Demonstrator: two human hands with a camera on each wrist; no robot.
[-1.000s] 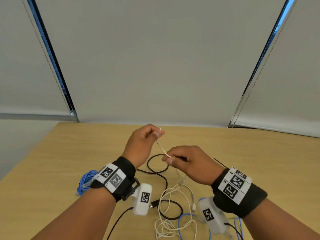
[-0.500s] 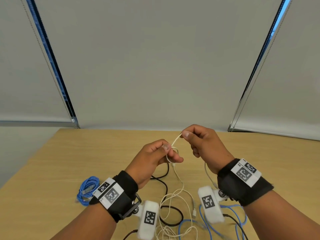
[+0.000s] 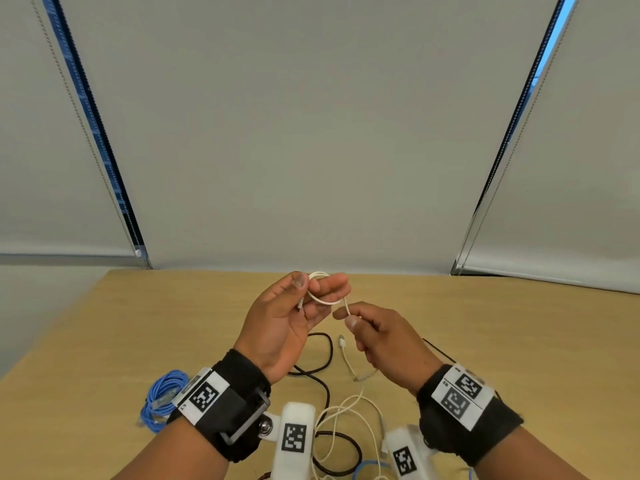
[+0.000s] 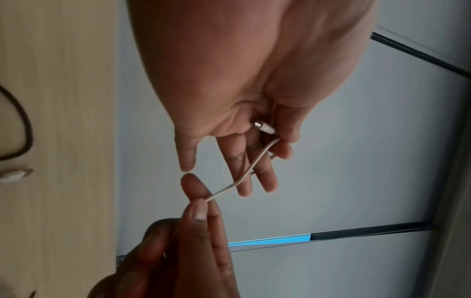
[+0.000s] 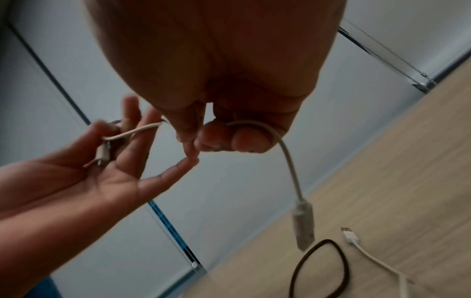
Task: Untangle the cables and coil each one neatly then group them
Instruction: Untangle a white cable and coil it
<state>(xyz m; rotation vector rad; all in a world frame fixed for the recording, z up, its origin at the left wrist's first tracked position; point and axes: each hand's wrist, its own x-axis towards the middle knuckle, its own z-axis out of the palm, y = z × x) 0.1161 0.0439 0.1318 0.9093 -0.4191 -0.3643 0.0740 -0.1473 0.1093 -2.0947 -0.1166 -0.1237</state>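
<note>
A thin, smooth white cable [image 3: 323, 299] curls in a small round loop above the pale wood-grain desk [image 3: 519, 341]. The left hand [image 3: 287, 317], palm up, pinches the loop between thumb and fingers, the cable's slim plug lying against its palm. The right hand [image 3: 377, 334], knuckles up, pinches the same cable just beside the loop, fingers curled. Below on the desk lie a glossy black cable [image 3: 322, 372], loose white cables [image 3: 349, 414] and a coiled blue cable [image 3: 161, 396]. Black wristbands [image 3: 239, 375] carry square black-and-white coded markers; no readable writing.
</note>
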